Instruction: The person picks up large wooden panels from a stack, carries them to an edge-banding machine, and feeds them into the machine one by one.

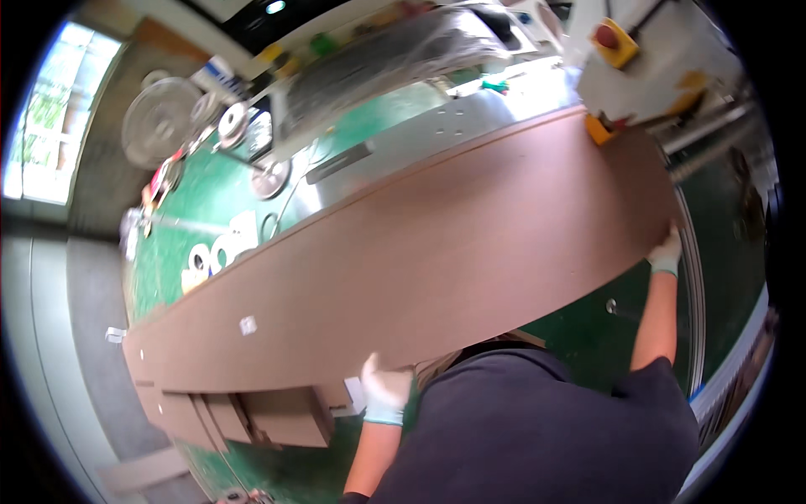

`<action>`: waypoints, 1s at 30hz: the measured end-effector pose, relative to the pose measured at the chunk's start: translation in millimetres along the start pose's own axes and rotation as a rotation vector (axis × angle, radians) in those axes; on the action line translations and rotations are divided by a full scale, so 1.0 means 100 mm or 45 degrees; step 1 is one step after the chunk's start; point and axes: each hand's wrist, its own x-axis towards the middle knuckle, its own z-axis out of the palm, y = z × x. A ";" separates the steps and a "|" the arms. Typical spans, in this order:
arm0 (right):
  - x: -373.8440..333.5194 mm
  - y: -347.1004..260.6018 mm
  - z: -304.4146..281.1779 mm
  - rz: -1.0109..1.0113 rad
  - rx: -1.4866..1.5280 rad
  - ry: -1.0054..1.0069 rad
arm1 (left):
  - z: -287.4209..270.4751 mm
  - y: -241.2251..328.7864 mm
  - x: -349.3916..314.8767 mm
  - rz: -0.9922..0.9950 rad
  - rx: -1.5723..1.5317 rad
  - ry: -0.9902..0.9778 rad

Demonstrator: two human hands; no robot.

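A long brown wooden panel (437, 252) lies slanted across the view, from lower left up to the machine at upper right. My left hand (384, 388), in a pale glove, grips the panel's near edge at the bottom middle. My right hand (667, 250), also gloved, holds the panel's right edge. The panel's far end reaches under a white machine housing (646, 67) with a red button on a yellow box (614, 40).
A shiny metal machine table (403, 160) runs behind the panel on a green floor. Rolls of edge tape (159, 118) and discs stand at the upper left. Shorter brown boards (252, 416) lie stacked at the lower left. A rail (695, 277) runs on the right.
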 end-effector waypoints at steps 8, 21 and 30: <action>-1.47 1.50 0.13 0.274 0.024 -0.265 | -0.65 1.05 0.06 0.558 -0.024 0.171; -1.54 1.58 0.27 0.192 -0.090 -0.078 | -0.82 0.37 0.11 0.376 -0.049 0.036; -1.73 1.77 0.16 0.285 -0.137 -0.144 | -0.94 0.97 0.12 0.508 -0.029 0.038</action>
